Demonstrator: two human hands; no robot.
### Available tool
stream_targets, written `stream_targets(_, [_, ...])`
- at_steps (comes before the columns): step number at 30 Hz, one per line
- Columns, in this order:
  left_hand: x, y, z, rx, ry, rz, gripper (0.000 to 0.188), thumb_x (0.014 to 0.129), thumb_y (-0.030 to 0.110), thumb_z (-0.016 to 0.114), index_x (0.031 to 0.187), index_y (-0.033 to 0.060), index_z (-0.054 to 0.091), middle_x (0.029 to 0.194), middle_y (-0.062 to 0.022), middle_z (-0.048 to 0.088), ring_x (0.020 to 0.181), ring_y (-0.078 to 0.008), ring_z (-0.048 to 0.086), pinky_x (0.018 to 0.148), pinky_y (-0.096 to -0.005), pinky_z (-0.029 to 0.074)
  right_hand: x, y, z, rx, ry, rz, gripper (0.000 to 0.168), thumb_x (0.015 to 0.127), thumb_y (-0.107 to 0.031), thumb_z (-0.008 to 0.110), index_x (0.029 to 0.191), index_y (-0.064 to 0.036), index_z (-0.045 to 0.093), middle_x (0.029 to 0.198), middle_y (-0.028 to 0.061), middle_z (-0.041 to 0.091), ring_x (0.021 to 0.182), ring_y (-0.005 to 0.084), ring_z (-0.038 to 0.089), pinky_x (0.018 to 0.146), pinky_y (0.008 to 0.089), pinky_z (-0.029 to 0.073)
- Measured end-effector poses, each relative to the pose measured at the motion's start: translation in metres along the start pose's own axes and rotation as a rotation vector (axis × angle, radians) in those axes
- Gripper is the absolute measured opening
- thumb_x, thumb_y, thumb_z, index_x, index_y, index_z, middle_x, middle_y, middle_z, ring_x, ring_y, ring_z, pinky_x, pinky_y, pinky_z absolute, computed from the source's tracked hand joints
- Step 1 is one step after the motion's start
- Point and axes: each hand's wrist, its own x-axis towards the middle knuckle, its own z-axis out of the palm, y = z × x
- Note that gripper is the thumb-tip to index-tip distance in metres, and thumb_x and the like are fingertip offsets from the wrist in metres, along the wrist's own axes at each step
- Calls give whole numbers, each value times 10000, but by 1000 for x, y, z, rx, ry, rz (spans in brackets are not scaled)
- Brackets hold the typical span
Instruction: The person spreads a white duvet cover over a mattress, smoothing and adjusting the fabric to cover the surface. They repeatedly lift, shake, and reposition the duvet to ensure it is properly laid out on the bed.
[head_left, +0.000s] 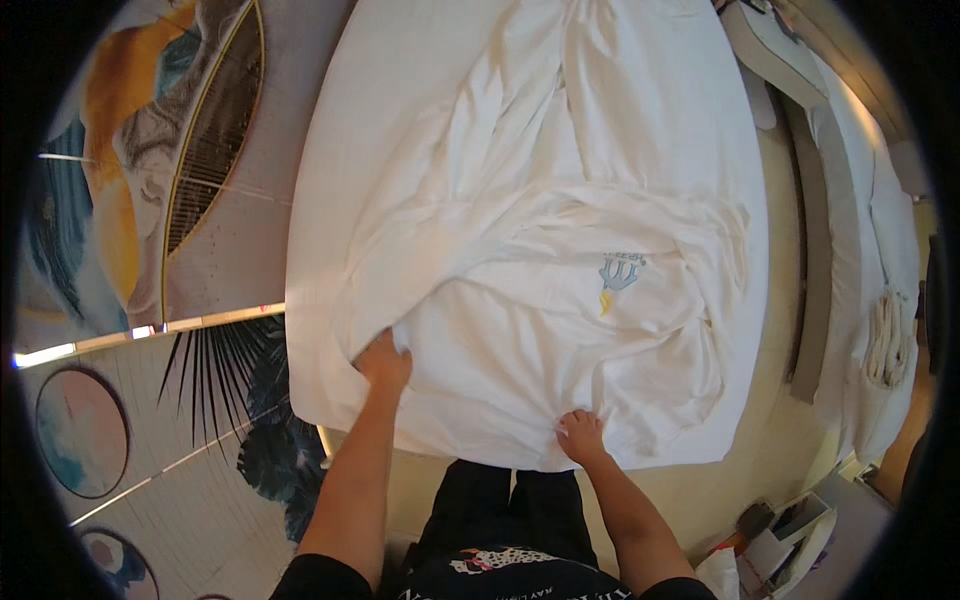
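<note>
A large white cloth (525, 307), rumpled and folded over itself, lies on a bed covered with a white sheet (360, 112). It bears a small blue and yellow print right of the middle. At the bed's near left part, my left hand (385, 360) rests at the cloth's folded edge, its fingertips partly hidden under the fold. My right hand (581, 435) is at the near edge, its fingers curled on a pinch of white fabric. Creases run from it up the cloth.
Left of the bed are a large picture panel (217, 150), dark leaves (270, 450) and a round picture (82, 433). To the right stands white padded furniture (855, 225) with a coiled white cord or cloth (890, 341) on it. A box of items (784, 547) is at the lower right.
</note>
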Motion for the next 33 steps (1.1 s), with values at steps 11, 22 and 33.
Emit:
stream_targets(11, [-90, -73, 67, 282, -486, 56, 748, 673, 436, 612, 1319, 154, 362, 1388, -145, 284, 1315, -312, 162, 1068, -408, 150, -41, -2, -16, -33, -196, 397, 521, 744, -283, 606, 1233, -230, 436, 1441, 79, 129, 1298, 379, 116, 892, 598, 327])
stream_targets(22, [-50, 50, 30, -149, -475, 822, 481, 762, 367, 574, 1069, -2, 567, 949, -165, 610, 895, -288, 577, 800, -353, 451, -29, -38, -29, 653, 178, 377, 353, 804, -337, 557, 1005, -51, 603, 1045, 169, 574, 1002, 307, 522, 883, 375, 406])
stream_targets(33, [-185, 154, 37, -53, -787, 1103, 456, 747, 324, 637, 1049, -12, 579, 930, -154, 630, 861, -226, 606, 776, -309, 466, -147, -38, -41, 780, 350, 401, 381, 791, -243, 501, 1087, -7, 540, 1070, 194, 566, 1016, 326, 517, 885, 377, 403])
